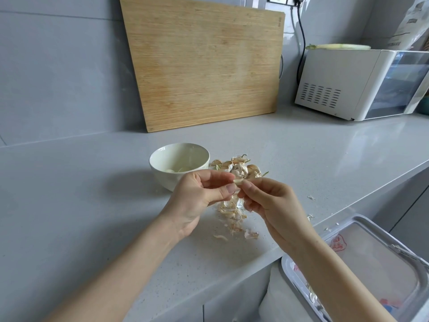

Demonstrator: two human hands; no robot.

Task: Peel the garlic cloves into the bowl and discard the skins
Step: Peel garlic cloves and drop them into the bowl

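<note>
— Holding what, those two hands?
— One garlic clove (238, 181), between them, above the counter (92, 205). The left hand (199, 194) pinches one end with thumb and forefinger; the right hand (271, 203) pinches the other end with curled fingertips.
— And the bowl?
— The white bowl (162, 180) stands on the counter just behind the left hand, with a few peeled cloves (183, 169) at the bottom.
— The rest of the garlic?
— A heap of unpeeled cloves (241, 167) lies right beside the bowl, on its right. Loose skins (232, 212) are scattered on the counter under and in front of the hands.
— Anywhere for the skins?
— A white bin (284, 268) sits below the counter edge at lower right, under the right forearm; a few pale scraps show inside. A wooden cutting board (204, 66) leans on the wall behind.
</note>
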